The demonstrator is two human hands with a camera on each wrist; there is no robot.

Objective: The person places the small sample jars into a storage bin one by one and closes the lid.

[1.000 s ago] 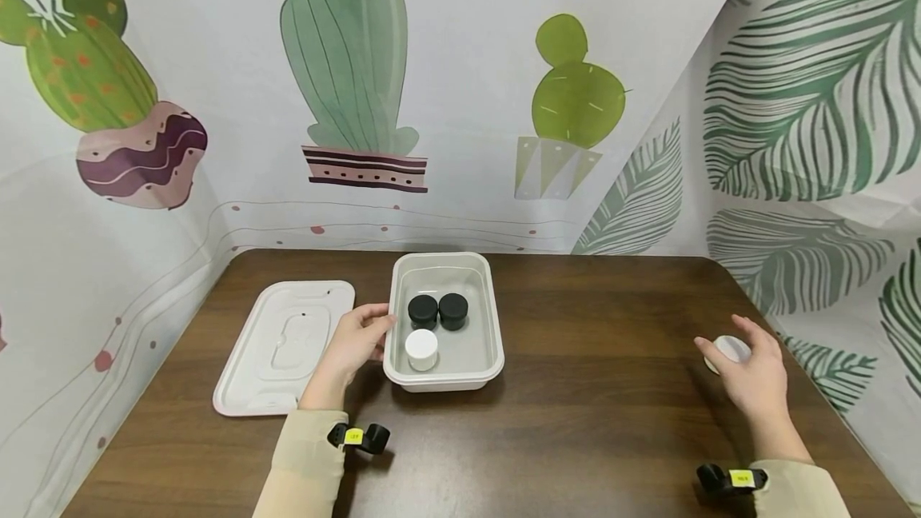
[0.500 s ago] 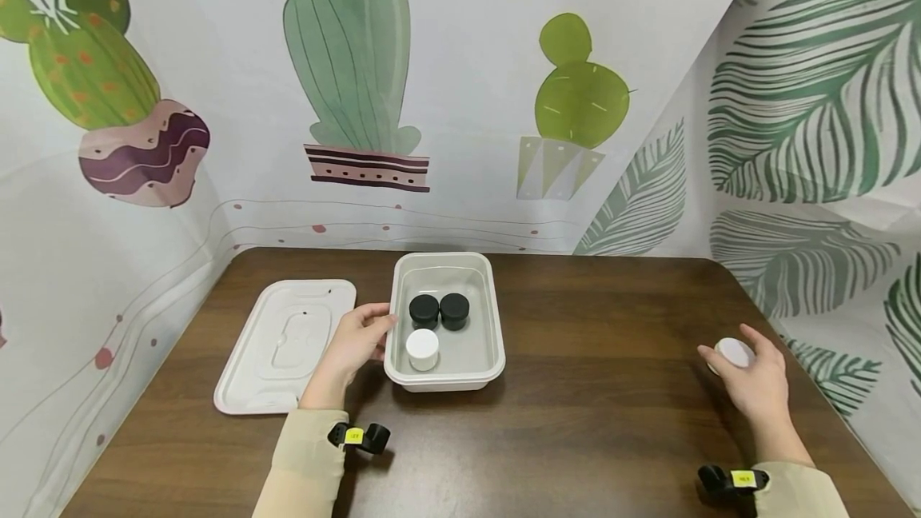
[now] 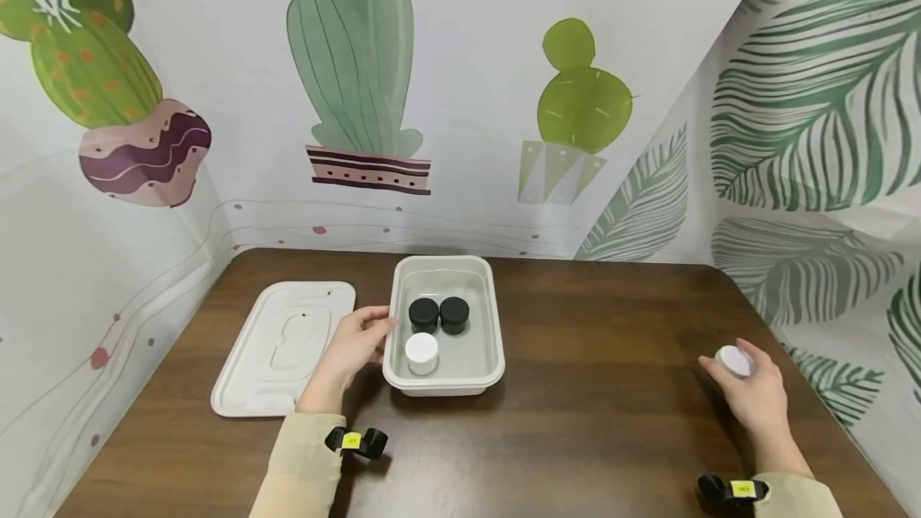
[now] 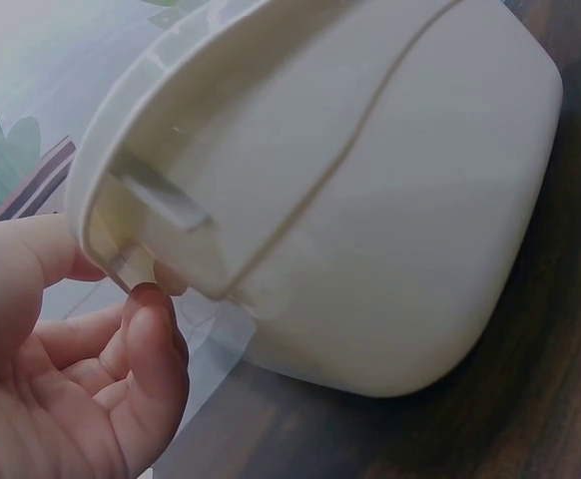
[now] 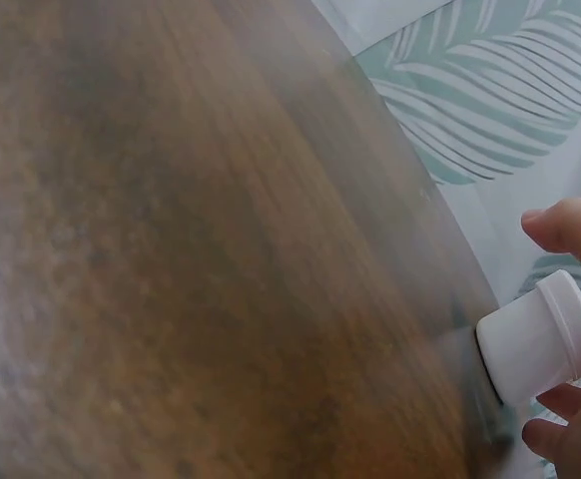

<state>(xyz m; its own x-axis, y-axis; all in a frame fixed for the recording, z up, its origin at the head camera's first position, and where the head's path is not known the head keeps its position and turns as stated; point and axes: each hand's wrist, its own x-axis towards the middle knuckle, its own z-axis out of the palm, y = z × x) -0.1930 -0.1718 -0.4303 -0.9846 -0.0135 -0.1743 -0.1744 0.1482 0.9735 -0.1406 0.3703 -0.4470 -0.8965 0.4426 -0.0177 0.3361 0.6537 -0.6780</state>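
My left hand (image 3: pixel 352 342) pinches the left rim of a white plastic box (image 3: pixel 446 383); in the left wrist view its fingers reach the rim and the underside of the lip. Inside the box are two black-lidded jars (image 3: pixel 424 313) side by side and a white jar (image 3: pixel 421 352) in front of them. Far to the right, my right hand (image 3: pixel 757 398) is spread around another small white jar (image 3: pixel 735 360). In the right wrist view that jar (image 5: pixel 532 344) sits between thumb and fingers. The thumb stands apart from it, and the other fingers lie close beside it, partly hidden.
The box's white lid (image 3: pixel 269 374) lies flat left of the box, partly behind my left forearm. All of this is on a dark brown wooden table (image 3: pixel 590 326). A printed cactus wall sheet (image 3: pixel 475 102) rises behind the table's back edge.
My right hand has come down lower around the white jar, and more of the jar's top shows between the fingers. My left hand and the box have kept their places.
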